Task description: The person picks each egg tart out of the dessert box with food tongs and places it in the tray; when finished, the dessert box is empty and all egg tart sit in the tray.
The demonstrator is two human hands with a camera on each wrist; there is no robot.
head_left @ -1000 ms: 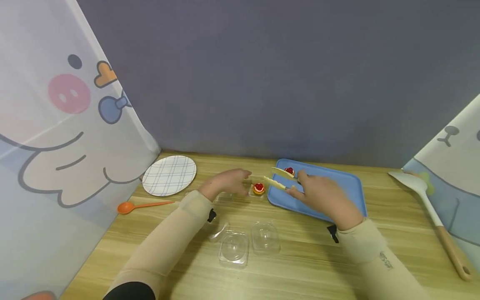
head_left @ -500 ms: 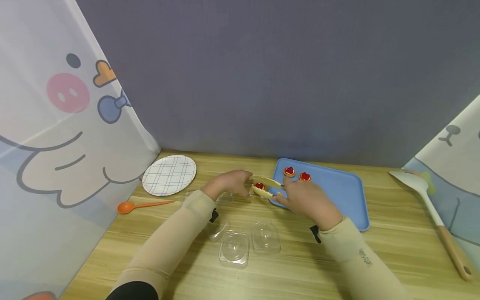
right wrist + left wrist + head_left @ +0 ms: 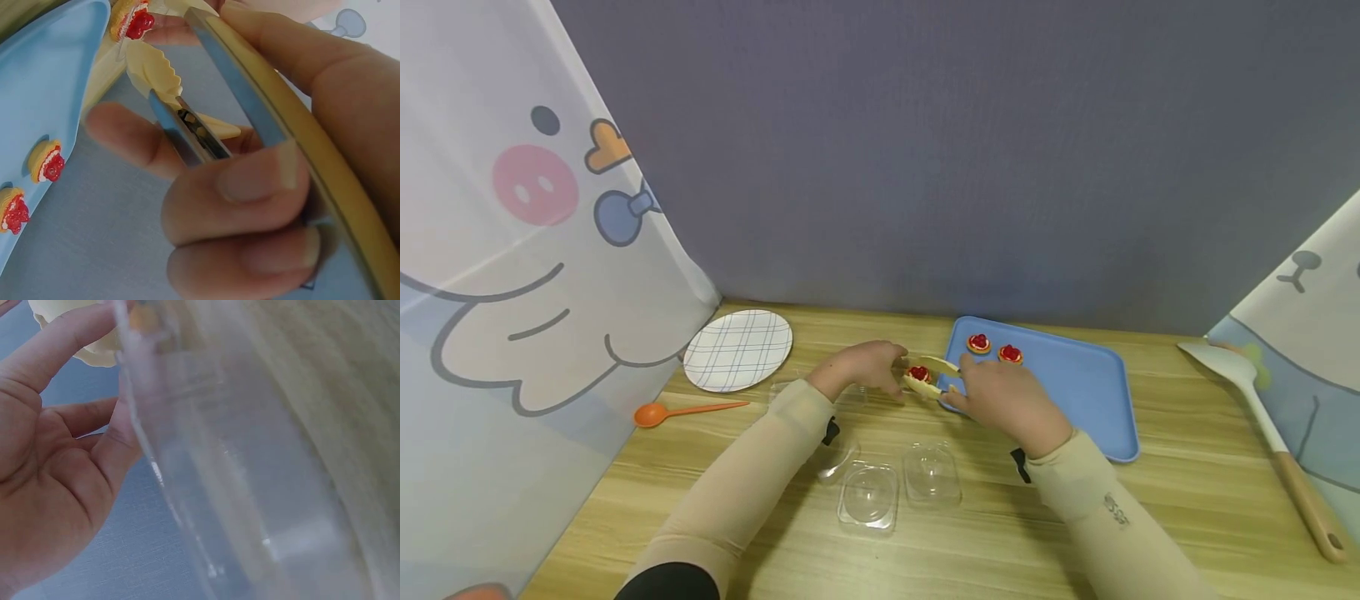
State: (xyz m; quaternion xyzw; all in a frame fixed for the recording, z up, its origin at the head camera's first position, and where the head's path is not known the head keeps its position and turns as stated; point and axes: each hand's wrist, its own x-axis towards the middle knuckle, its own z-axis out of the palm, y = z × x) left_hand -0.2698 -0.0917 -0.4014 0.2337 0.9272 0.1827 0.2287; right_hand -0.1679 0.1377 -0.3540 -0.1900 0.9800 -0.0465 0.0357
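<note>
My left hand (image 3: 871,365) pinches the rim of a clear plastic box (image 3: 250,487) between thumb and fingers. A small red-topped tart (image 3: 919,374) lies at the box's right end, by my left fingertips. My right hand (image 3: 1003,396) grips metal tongs (image 3: 269,94) with cream scalloped tips. Those tips are spread, one on the far side of the tart and one on the near side; whether they touch it I cannot tell. Two similar tarts, a left one (image 3: 978,342) and a right one (image 3: 1011,354), sit on the blue tray (image 3: 1082,383) just beyond my right hand.
Clear plastic shells (image 3: 868,496) lie on the wooden table in front of my hands. At left are a checked plate (image 3: 739,350) and an orange spoon (image 3: 653,414). A large wooden-handled ladle (image 3: 1251,387) lies along the right side. A grey wall (image 3: 970,167) closes the back.
My right hand has moved left with the tongs, from over the tray's edge to around the tart beside my left hand. The left hand has barely shifted.
</note>
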